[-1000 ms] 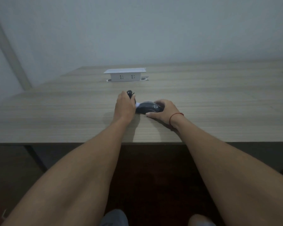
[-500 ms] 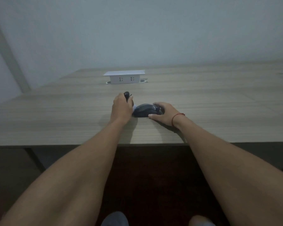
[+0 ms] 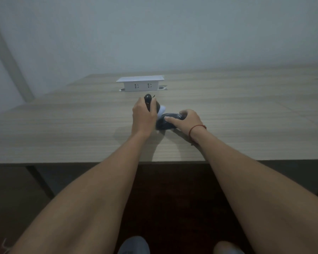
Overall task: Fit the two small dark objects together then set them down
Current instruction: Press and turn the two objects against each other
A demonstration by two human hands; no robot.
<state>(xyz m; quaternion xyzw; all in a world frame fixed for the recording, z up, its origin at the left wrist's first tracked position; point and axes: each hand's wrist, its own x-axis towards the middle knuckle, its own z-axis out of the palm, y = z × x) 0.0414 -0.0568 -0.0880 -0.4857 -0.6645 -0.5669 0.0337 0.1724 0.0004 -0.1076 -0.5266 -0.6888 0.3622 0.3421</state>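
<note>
My left hand point(image 3: 143, 118) grips a small dark rounded object point(image 3: 148, 100) that sticks up past the thumb, with a pale patch showing to its right. My right hand point(image 3: 187, 121) lies over a second dark rounded object point(image 3: 163, 124) that rests on the wooden table point(image 3: 62, 132). The two dark objects sit close together, almost touching, between the hands. Fingers hide most of both objects, and I cannot tell whether they are joined. A red cord circles my right wrist.
A white pop-up socket box point(image 3: 140, 83) stands on the table behind the hands. The table's front edge runs just below the wrists. A table leg point(image 3: 39, 178) drops down at the left. A pale wall rises behind the table.
My left hand has lifted its dark object a little higher and away from the table. My right hand has slid further over the second object. The camera view has shifted slightly.
</note>
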